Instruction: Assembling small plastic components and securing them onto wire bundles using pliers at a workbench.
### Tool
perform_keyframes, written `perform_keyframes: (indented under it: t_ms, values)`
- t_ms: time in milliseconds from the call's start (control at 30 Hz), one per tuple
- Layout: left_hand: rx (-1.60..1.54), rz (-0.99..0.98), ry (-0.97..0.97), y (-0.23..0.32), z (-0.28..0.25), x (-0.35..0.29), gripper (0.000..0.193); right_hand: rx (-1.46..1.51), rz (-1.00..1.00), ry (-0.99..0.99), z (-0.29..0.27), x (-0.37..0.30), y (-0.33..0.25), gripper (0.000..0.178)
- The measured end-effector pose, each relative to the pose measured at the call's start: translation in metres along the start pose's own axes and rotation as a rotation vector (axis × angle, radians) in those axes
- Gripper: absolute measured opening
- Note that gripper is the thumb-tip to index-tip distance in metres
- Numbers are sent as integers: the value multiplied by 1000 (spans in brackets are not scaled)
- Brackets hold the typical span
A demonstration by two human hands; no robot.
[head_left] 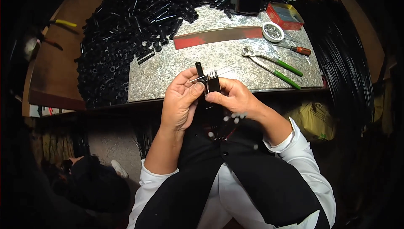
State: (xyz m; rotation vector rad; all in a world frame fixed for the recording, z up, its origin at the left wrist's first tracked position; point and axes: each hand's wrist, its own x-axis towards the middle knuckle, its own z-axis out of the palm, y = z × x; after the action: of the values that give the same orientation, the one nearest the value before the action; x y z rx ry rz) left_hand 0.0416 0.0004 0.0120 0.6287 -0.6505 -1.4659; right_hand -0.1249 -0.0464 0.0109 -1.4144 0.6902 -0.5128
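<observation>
My left hand (183,100) is closed, thumb and fingers pinching a slim black tube (199,67) that points up and away from me. Thin silvery wires cross between the fingertips and stick out to the sides. Beside it, my right hand (235,96) is closed on a flat black piece (214,85), with thumb in front and fingers behind. The two pieces meet or nearly touch; I cannot tell whether they are joined. Both hands are held just in front of the table's near edge, above my lap.
A heap of black tubular parts (122,39) covers the table's left and back. On the speckled top (168,75) lie a red-and-brown bar (219,37), green-handled pincers (273,68), a screwdriver (301,50), a white bowl (273,32) and a red tin (285,16). Black rods (345,60) hang at right.
</observation>
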Motion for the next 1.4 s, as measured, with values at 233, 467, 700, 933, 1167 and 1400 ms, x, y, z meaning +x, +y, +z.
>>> perform_keyframes:
  t_ms: [233,467,700,933,1167,1400]
  values:
    - [54,32,74,-10,3,-9,28,80,-134,46,5,6,20,26]
    - [70,81,45,-23,-1,-9,34,150,-93,-35,-1,9,17,31]
    - [62,121,32,-28,3,-7,37,177,16,-118,-9,11,16,34]
    - [114,55,105,-25,29,-11,46,213,3,-104,-6,10,15,31]
    - [132,161,152,-23,20,-10,40,137,21,-98,-1,12,8,30]
    - [63,162,122,-23,12,-10,39,59,-1,-134,1,11,1,30]
